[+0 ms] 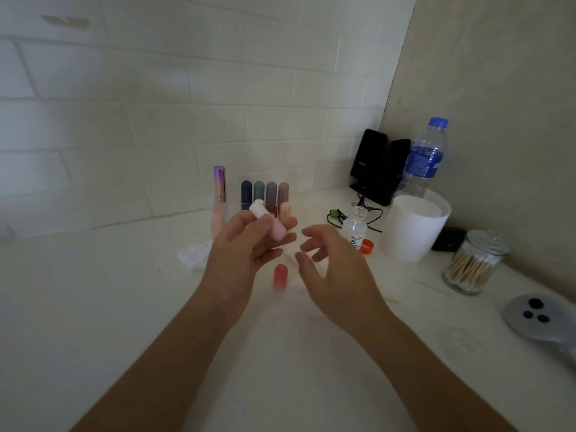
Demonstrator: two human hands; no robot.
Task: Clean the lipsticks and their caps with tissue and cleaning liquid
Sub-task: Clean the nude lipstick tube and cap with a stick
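Our left hand [243, 247] grips the pink lipstick [276, 232] mid-frame; right hand [333, 260] slack, empty, could topple the uncapped bottle [355, 226] beside it.

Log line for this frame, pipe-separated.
left hand grips small pink-and-white lipstick tube | right hand open, empty | orange-red plastic cap upright on white counter | clear liquid bottle uncapped

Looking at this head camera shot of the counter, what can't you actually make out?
- Head view: the row of lipsticks is hidden low down by the left hand and the pink lipstick it holds.
- The small bottle: label print too small and blurred to read.
- The tissue: partly behind the left hand.
- The grey round object: cut off by the right edge.
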